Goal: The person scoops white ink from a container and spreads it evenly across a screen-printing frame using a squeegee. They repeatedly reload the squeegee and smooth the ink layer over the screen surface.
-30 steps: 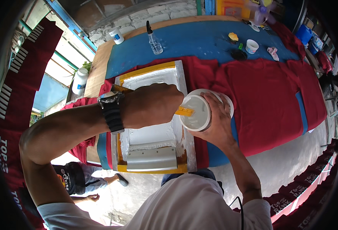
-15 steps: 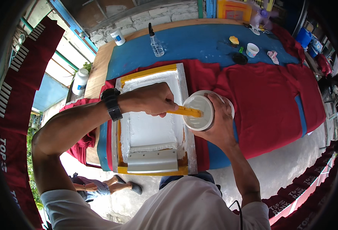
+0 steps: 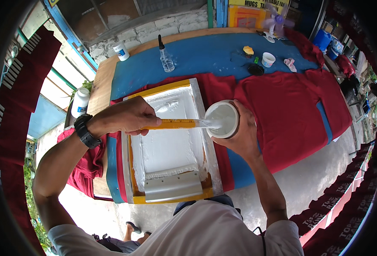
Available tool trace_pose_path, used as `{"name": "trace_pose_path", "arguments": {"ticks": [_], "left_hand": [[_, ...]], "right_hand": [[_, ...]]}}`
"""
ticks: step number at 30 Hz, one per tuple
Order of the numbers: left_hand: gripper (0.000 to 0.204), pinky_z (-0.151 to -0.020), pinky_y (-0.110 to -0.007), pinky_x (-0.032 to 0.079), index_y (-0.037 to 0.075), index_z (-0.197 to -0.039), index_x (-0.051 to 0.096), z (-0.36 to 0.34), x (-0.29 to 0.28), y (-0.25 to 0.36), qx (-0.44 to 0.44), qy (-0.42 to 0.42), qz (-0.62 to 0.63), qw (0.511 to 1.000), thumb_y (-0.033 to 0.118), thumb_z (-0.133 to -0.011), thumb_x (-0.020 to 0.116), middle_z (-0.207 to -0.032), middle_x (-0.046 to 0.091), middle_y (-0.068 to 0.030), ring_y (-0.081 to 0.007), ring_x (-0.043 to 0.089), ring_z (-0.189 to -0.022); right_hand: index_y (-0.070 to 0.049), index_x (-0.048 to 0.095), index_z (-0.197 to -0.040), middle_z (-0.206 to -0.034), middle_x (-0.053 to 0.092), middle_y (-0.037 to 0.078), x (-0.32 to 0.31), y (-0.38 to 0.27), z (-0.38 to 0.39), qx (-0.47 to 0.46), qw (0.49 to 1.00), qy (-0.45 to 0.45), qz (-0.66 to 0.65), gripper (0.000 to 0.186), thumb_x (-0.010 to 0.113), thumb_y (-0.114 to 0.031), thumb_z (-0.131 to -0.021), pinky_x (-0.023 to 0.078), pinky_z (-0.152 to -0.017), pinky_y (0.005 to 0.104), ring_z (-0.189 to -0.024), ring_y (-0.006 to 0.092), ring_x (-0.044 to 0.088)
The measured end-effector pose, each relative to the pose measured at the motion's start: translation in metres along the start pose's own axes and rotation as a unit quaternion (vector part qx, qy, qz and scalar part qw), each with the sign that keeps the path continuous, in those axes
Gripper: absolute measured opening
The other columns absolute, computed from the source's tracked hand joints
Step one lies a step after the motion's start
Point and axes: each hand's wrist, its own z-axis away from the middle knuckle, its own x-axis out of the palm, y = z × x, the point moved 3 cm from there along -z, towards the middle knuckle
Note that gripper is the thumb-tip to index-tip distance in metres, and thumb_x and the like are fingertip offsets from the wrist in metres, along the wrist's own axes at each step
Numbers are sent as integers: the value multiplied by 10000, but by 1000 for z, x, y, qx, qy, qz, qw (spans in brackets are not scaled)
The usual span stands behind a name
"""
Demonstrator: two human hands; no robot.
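Observation:
My left hand [image 3: 131, 117], with a black watch on its wrist, grips one end of a yellow ruler [image 3: 175, 123]. The ruler's other end, coated in white paste, reaches the mouth of a white tub [image 3: 235, 128]. Wrapped round the tub's right side is my right hand [image 3: 245, 133]; the tub tips toward the left, and white paste shows inside. Beneath my left hand lies a screen-printing frame [image 3: 216, 179] with yellow and grey edges, its mesh smeared white. A lump of white paste [image 3: 168, 106] sits on the mesh's upper part. A metal-bladed squeegee [image 3: 172, 187] rests at the frame's near end.
Dark red shirts [image 3: 282, 115] spread over the blue table [image 3: 141, 70]. Farther back stand a spray bottle [image 3: 166, 59], a white jar [image 3: 120, 51], a small white cup [image 3: 268, 59] and a fan [image 3: 276, 23]. A larger white bottle [image 3: 81, 102] stands left. A person's legs [image 3: 131, 239] show below.
My left hand has moved left, drawing the ruler partly out of the tub so its coated end shows. My view has shifted, and the person at lower left appears lower.

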Motion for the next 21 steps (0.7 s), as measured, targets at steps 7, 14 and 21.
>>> {"name": "trace_pose_path", "arguments": {"ticks": [7, 14, 21], "left_hand": [[372, -446, -254, 405, -58, -1022, 776, 34, -25, -40, 40, 38, 45, 997, 292, -1123, 699, -687, 659, -28, -49, 525, -496], [363, -439, -222, 399, -58, -1077, 780, 78, -46, -94, 44, 57, 102, 992, 298, -1122, 724, -687, 641, -25, -45, 511, -491], [340, -489, -226, 438, 21, -1060, 775, 103, -47, -209, 38, 118, 195, 973, 347, -1131, 713, -720, 658, 2, -38, 524, -524]], "right_hand": [[-61, 387, -1655, -1504, 632, 200, 4, 3, -4, 33, 998, 43, 23, 1284, 1074, -380, -618, 466, -1197, 602, -1371, 423, 631], [-70, 340, -1680, -1552, 592, 215, 7, 6, -13, 112, 993, 30, 16, 1314, 1077, -333, -624, 452, -1217, 610, -1438, 451, 576], [-62, 349, -1660, -1516, 619, 228, 8, 6, -25, 103, 994, 44, 3, 1270, 1079, -250, -638, 521, -1184, 575, -1402, 438, 632]]}}
